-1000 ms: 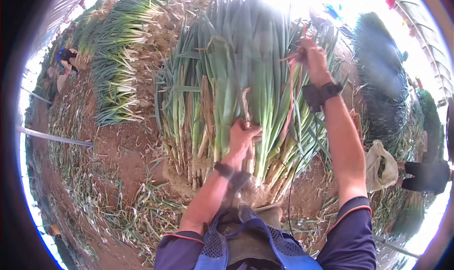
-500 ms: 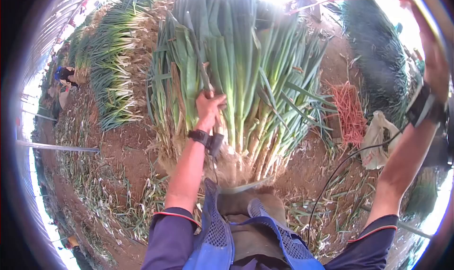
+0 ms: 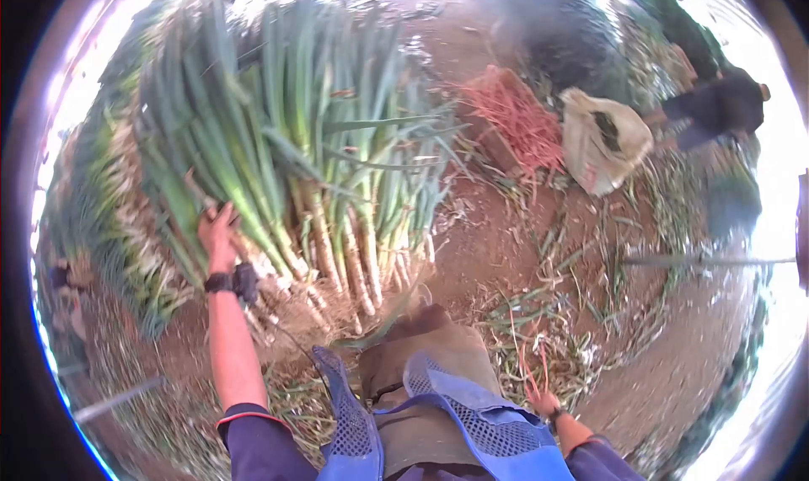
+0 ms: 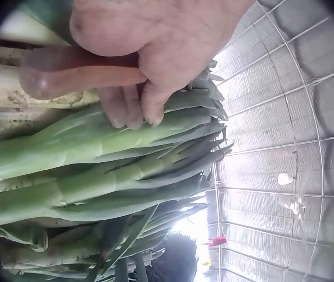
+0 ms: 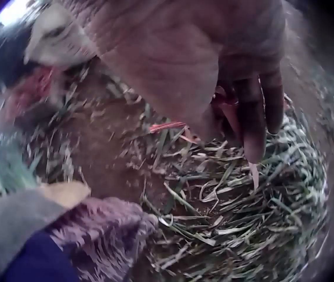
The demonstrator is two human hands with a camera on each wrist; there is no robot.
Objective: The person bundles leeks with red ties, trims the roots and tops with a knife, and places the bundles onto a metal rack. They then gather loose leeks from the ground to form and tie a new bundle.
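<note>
My left hand (image 3: 219, 232) is at the left side of a large standing heap of leeks (image 3: 295, 136), with their pale roots toward me. In the left wrist view its fingers curl round a smooth brown wooden handle (image 4: 79, 75) with a rounded end, close against the green stalks. The tool's other end is mostly hidden there. Down at my right side, my right hand (image 3: 543, 399) holds thin pink twine (image 3: 521, 355). In the right wrist view a red strand (image 5: 230, 111) runs between its curled fingers, above leaf scraps.
A crate of red twine (image 3: 510, 114) and an open whitish sack (image 3: 602, 140) stand right of the heap. Beyond the sack is another person in dark clothes (image 3: 716, 110). Leaf litter (image 3: 548, 355) covers the soil; another row of leeks (image 3: 126, 203) lies left.
My right hand has swung from above the leeks, out to the right, then down beside my body with the twine. The view has turned right, so the heap now appears farther left.
</note>
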